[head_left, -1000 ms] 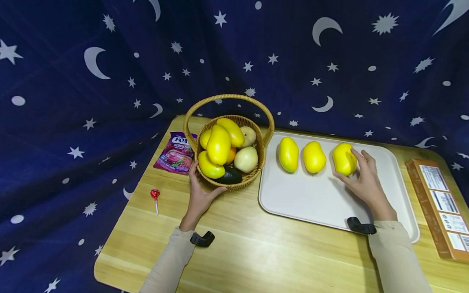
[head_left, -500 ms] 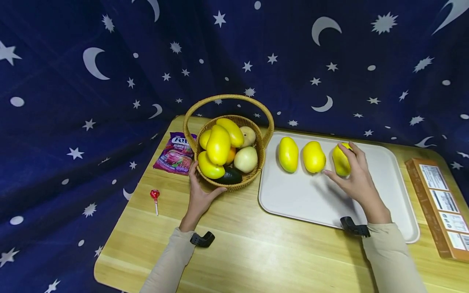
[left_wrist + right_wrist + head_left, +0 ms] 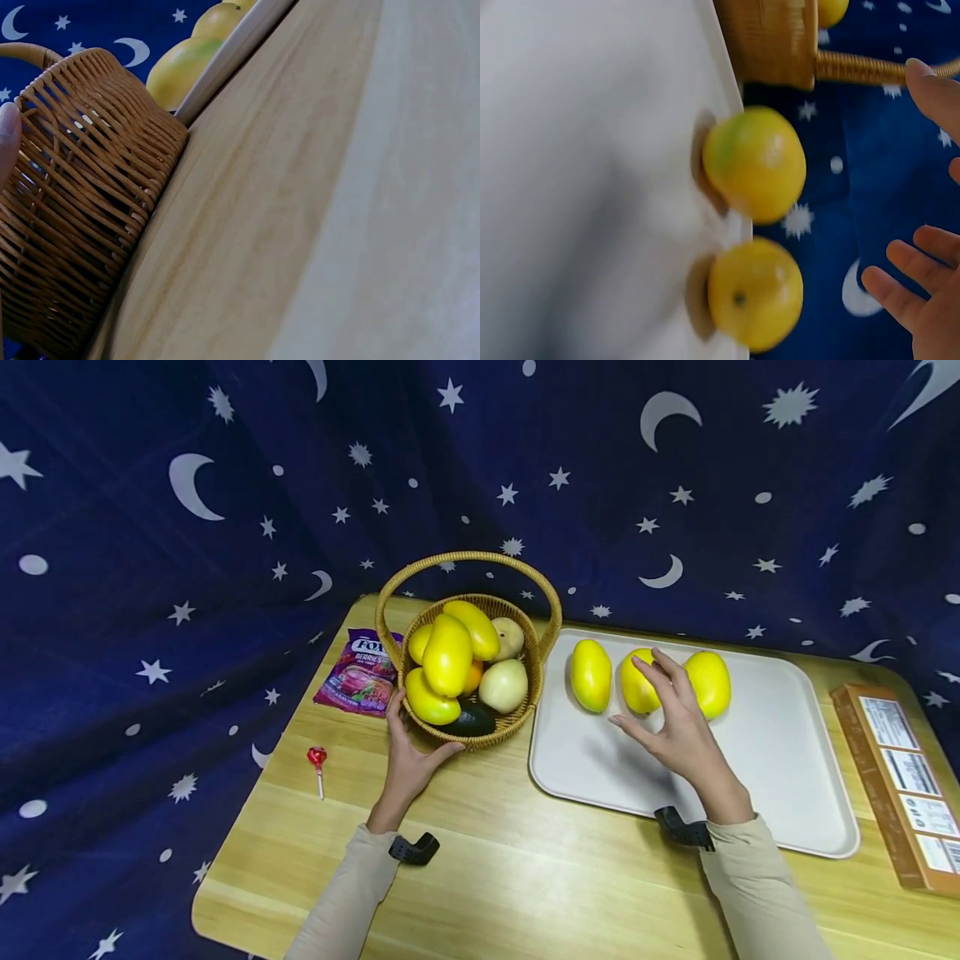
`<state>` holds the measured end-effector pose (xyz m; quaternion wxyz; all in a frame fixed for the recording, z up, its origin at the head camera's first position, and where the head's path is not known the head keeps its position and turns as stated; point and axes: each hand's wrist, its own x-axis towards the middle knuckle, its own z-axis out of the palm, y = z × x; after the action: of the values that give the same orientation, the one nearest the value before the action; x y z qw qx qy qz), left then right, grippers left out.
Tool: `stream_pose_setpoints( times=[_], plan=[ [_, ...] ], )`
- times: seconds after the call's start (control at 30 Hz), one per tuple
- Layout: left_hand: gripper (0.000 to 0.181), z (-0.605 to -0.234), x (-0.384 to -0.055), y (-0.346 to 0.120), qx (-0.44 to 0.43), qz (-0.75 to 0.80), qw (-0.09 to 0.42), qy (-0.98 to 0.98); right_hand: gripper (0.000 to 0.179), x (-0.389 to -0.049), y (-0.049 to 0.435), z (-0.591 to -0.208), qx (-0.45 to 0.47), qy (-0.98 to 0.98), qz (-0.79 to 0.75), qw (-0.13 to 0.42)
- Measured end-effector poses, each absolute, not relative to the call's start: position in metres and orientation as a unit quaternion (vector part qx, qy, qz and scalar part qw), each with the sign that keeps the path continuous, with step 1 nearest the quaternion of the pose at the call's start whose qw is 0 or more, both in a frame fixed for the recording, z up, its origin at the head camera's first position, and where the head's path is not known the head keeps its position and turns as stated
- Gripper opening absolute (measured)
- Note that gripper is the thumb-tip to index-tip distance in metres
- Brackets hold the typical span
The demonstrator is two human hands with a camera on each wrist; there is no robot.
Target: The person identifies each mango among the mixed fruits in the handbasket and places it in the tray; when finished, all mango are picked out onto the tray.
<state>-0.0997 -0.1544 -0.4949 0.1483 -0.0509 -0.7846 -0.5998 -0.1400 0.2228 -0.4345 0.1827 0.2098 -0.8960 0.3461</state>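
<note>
1. The left hand (image 3: 408, 768) rests against the near left side of the wicker basket (image 3: 82, 187), its thumb and fingers spread wide apart along the wall.
2. The right hand (image 3: 682, 731) hangs above the white tray (image 3: 787, 768), thumb and fingertips apart, with nothing between them.
3. Its fingers partly cover the middle mango (image 3: 633, 685) in the head view; the right wrist view shows them clear of the fruit.
4. Three yellow mangoes lie in a row along the tray's far side: the left mango (image 3: 591, 677), the middle one, and the right mango (image 3: 711, 683).
5. The basket stands upright just left of the tray, its handle raised. It holds more yellow mangoes (image 3: 447, 656), an orange fruit (image 3: 473, 678), two pale round fruits (image 3: 503, 687) and a dark fruit (image 3: 472, 721) on the near side.
6. A purple candy bag (image 3: 360, 677) lies left of the basket, with a red lollipop (image 3: 317, 757) nearer on the wooden table (image 3: 525, 860).
7. A brown box (image 3: 896, 785) lies right of the tray.
</note>
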Motion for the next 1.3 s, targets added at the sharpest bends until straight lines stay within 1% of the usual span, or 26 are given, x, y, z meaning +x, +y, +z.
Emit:
stream_pose_setpoints(
  times=[0.27,0.47,0.57,0.8,1.07,1.3],
  plan=[
    [0.116,-0.496,-0.101,-0.156,-0.049,-0.604,0.144,-0.782,0.090,-0.141,0.179,-0.439,0.254,-0.880,0.367,0.162],
    [0.116,-0.495,-0.101,-0.156,-0.047,-0.606,0.147,-0.781,0.084,-0.148,0.142,-0.433,0.285,-0.874,0.372,0.124],
    [0.115,-0.494,-0.101,-0.157,-0.053,-0.604,0.150,-0.781,0.081,-0.152,0.124,-0.427,0.303,-0.867,0.378,0.114],
    [0.116,-0.494,-0.102,-0.157,-0.055,-0.599,0.142,-0.786,0.080,-0.156,0.083,-0.413,0.345,-0.849,0.381,0.118],
    [0.114,-0.494,-0.102,-0.158,-0.055,-0.598,0.138,-0.788,0.074,-0.166,0.045,-0.401,0.344,-0.855,0.381,0.074],
    [0.114,-0.494,-0.102,-0.157,-0.053,-0.591,0.139,-0.793,0.072,-0.179,0.025,-0.401,0.360,-0.852,0.370,0.084]
  ],
)
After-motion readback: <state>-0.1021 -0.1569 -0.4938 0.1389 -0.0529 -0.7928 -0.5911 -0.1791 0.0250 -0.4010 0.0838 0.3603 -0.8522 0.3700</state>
